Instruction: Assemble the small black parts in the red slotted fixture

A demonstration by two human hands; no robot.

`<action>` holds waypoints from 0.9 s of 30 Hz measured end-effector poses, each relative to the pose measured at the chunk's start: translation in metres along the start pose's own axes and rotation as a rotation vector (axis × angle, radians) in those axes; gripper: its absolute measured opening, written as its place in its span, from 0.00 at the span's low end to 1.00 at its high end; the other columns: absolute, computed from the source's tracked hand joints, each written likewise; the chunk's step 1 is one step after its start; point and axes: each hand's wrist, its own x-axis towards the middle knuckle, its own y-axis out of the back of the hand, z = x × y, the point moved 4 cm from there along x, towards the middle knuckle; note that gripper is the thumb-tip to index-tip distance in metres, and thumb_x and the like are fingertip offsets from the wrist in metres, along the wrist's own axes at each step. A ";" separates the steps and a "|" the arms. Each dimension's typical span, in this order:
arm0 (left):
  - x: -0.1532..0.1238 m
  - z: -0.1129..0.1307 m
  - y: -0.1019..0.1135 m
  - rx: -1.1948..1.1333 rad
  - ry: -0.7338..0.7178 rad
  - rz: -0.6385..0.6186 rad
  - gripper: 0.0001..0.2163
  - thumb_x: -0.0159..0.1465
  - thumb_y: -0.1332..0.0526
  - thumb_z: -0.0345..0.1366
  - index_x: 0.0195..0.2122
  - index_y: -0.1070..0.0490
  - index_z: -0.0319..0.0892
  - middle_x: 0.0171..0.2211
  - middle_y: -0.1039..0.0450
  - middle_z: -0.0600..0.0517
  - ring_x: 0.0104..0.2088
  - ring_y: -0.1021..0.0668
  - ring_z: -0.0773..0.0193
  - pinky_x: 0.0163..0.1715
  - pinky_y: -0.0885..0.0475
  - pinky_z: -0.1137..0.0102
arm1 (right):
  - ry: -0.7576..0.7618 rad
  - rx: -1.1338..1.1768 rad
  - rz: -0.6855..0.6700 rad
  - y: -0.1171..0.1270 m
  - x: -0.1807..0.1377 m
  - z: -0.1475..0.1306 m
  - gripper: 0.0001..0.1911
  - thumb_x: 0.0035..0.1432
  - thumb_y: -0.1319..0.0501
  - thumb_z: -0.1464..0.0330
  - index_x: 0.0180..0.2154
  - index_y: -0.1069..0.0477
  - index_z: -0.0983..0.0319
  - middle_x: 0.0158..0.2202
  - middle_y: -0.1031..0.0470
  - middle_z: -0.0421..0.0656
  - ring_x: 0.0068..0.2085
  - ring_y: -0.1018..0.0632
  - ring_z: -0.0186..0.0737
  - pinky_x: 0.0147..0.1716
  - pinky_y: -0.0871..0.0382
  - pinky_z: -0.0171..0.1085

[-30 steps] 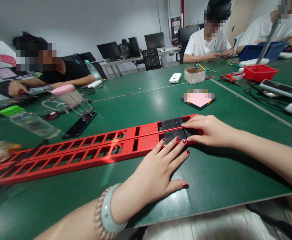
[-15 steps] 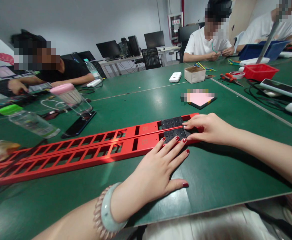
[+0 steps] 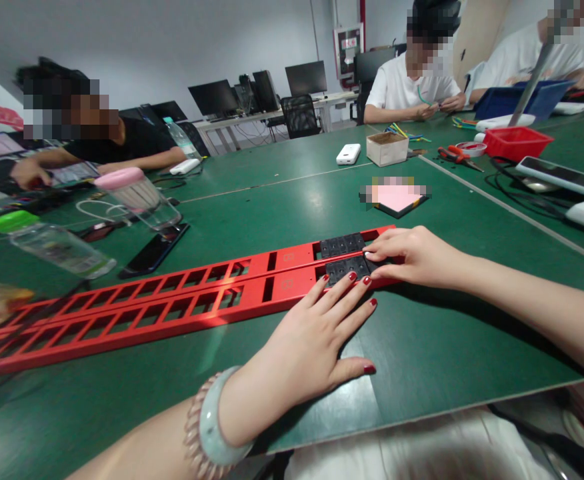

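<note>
Two long red slotted frames (image 3: pixel 299 285) lie side by side on the green table, running from the far left to the middle. Square black blocks with small holes (image 3: pixel 342 245) sit in a slot near the right end of each frame. My left hand (image 3: pixel 317 340) is spread flat, its fingertips resting on the near frame and the edge of its black blocks. At the right end of the near row, my right hand (image 3: pixel 407 257) pinches a black block (image 3: pixel 371 265) between thumb and fingers. The fingers partly cover that block and the frames' right ends.
A phone (image 3: pixel 156 252), a pink-lidded cup (image 3: pixel 139 197) and a green-capped bottle (image 3: pixel 62 248) stand or lie at left. A pink notepad (image 3: pixel 399 197) lies beyond my hands. Farther right are pliers (image 3: pixel 457 157) and a red bin (image 3: pixel 517 143). Several people sit across the table.
The whole view has shifted very slightly. Both hands keep the same places on the frames and blocks.
</note>
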 end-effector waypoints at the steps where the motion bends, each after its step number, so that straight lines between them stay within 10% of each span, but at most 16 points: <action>1: 0.000 0.000 0.000 -0.001 0.001 0.000 0.32 0.63 0.57 0.59 0.62 0.46 0.46 0.65 0.52 0.48 0.64 0.47 0.51 0.60 0.52 0.57 | 0.004 0.002 -0.001 0.000 0.000 0.000 0.08 0.52 0.36 0.66 0.34 0.23 0.62 0.37 0.21 0.46 0.42 0.23 0.43 0.43 0.30 0.39; 27: 0.000 0.000 0.000 -0.006 -0.005 0.005 0.32 0.63 0.57 0.59 0.62 0.46 0.45 0.64 0.51 0.48 0.64 0.48 0.51 0.61 0.54 0.56 | 0.033 -0.018 -0.058 0.001 0.001 -0.002 0.10 0.54 0.38 0.66 0.38 0.22 0.62 0.38 0.21 0.47 0.42 0.23 0.43 0.44 0.29 0.40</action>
